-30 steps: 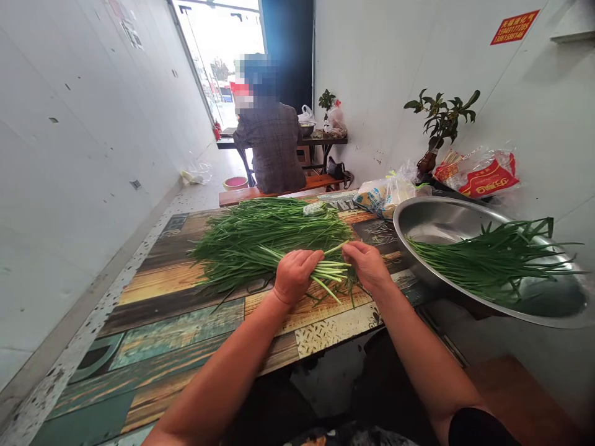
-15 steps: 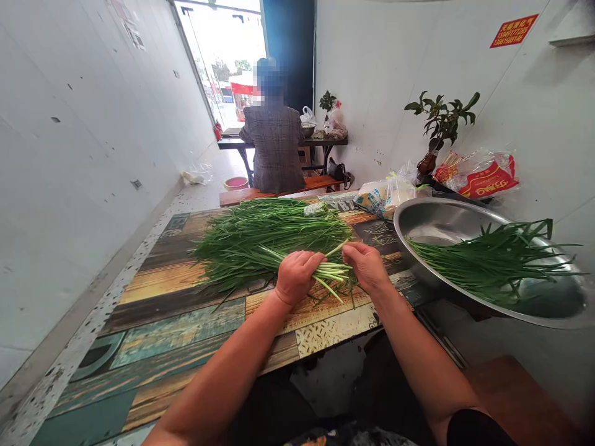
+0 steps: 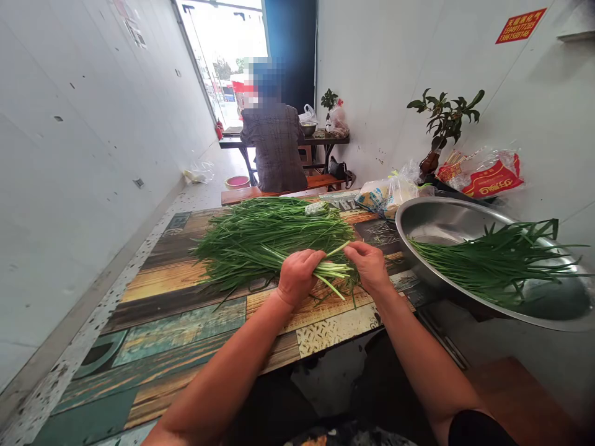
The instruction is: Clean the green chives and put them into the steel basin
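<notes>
My left hand (image 3: 300, 275) is wrapped round a small bunch of garlic chives (image 3: 333, 271), whose pale stem ends stick out to the right. Just beyond those ends, my right hand (image 3: 369, 266) pinches the tip of one chive stem that angles up from the bunch. Behind both hands a large heap of green chives (image 3: 260, 232) lies on the wood-patterned table (image 3: 186, 310). To the right, more chives (image 3: 493, 257) rest in a wide steel basin (image 3: 413, 254), their leaves hanging over its far rim.
Plastic bags (image 3: 390, 195) and a potted plant (image 3: 439, 139) stand behind the basin, near a red package (image 3: 495, 179). Stem scraps (image 3: 381, 234) lie left of the basin. A person (image 3: 279, 145) sits facing away at another table (image 3: 337, 140). A wooden stool (image 3: 515, 396) is at lower right.
Both hands stay in almost the same place, the right still pinching at the stem tip. The person ahead has shifted slightly to the right since the first frame.
</notes>
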A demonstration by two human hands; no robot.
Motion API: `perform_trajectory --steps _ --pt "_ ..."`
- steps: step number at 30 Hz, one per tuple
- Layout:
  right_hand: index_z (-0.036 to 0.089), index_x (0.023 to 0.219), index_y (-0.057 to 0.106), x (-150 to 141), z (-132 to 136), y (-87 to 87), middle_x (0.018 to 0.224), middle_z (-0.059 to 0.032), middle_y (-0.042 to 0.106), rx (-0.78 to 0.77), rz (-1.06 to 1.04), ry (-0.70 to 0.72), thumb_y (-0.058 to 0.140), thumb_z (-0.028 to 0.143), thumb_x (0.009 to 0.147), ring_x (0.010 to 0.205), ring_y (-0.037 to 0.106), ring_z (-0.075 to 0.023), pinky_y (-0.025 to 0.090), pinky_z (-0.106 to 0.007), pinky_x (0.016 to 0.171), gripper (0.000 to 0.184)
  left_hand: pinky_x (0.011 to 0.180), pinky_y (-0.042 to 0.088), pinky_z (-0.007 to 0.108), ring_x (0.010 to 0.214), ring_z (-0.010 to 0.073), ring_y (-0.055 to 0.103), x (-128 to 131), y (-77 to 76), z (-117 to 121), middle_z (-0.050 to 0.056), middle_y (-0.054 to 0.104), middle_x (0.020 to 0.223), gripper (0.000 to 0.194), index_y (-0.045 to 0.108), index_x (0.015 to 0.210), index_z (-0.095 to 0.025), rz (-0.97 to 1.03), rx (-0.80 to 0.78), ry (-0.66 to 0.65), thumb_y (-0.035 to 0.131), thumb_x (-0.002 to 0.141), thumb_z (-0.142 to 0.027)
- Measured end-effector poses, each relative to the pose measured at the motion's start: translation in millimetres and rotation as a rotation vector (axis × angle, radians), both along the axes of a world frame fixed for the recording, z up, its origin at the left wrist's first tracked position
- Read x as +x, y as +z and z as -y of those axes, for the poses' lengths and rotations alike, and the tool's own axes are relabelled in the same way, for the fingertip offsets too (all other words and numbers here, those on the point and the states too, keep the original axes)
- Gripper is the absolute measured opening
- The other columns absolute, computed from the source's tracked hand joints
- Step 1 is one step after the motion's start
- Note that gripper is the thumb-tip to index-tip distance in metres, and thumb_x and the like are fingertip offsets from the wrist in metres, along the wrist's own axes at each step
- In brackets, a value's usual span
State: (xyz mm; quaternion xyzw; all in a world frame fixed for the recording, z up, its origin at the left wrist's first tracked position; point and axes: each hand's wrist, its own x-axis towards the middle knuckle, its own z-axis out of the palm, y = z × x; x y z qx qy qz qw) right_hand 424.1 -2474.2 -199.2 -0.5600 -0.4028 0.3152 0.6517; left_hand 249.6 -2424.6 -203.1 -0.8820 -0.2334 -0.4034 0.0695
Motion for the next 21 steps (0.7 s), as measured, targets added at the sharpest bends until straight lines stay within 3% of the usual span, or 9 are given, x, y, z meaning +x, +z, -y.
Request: perform_trajectory --steps 6,10,15,17,19,21 --pt "0.018 0.071 0.07 0 3 0.9 0.071 -0.0004 0.066 0.056 0.256 -0.052 0.062 0.033 0.071 0.067 0.058 -0.0141 0.045 -0.026 0.066 0.018 0.065 0.041 0.026 0.071 0.015 0.061 0 3.3 2 0.004 0.068 0.079 0.021 0.063 0.087 -0.019 -0.026 -0.026 0.006 0.048 0.092 -0.032" --pt "0.018 0.07 0.069 10 1 2.1 0.074 -0.0027 0.067 0.089 0.444 -0.16 0.057 0.031 0.072 0.071 0.059 -0.0158 0.045 -0.028 0.069 0.018 0.066 0.042 0.026 0.074 0.0149 0.062 -1 4.4 3 0.005 0.069 0.083 0.021 0.063 0.085 -0.019 -0.004 -0.03 -0.003 0.048 0.091 -0.031" --pt "0.019 0.054 0.059 35 -1 -3.5 0.062 -0.0034 0.059 -0.1 0.672 -0.32 0.056 0.041 0.074 0.061 0.053 -0.0165 0.042 -0.031 0.065 0.03 0.066 0.042 0.028 0.073 0.0163 0.061 -2 2.9 0 0.005 0.069 0.081 0.017 0.063 0.088 -0.019 0.005 0.035 0.058 0.05 0.09 -0.029" --pt "0.018 0.066 0.065 42 -1 -6.5 0.077 -0.0074 0.063 -0.093 0.798 -0.341 0.056 0.034 0.072 0.07 0.055 -0.0191 0.043 -0.032 0.07 0.019 0.069 0.043 0.029 0.076 0.0174 0.062 -4 3.0 -3 0.006 0.07 0.084 0.016 0.062 0.095 -0.017 0.065 0.077 0.103 0.049 0.09 -0.025" --pt "0.017 0.088 0.069 45 0 -7.6 0.091 -0.0095 0.065 -0.043 0.868 -0.319 0.05 0.021 0.072 0.08 0.058 -0.0205 0.042 -0.033 0.075 0.025 0.072 0.044 0.03 0.078 0.018 0.062 -6 4.2 -5 0.006 0.07 0.089 0.019 0.06 0.105 -0.017 0.128 0.112 0.131 0.049 0.09 -0.02" --pt "0.02 0.091 0.07 46 -1 -6.6 0.084 -0.0074 0.068 -0.071 0.908 -0.271 0.044 0.016 0.075 0.079 0.059 -0.0204 0.041 -0.033 0.078 0.031 0.075 0.044 0.031 0.077 0.0182 0.06 -8 6.4 -7 0.006 0.07 0.089 0.022 0.058 0.108 -0.017 0.185 0.119 0.154 0.05 0.088 -0.018"
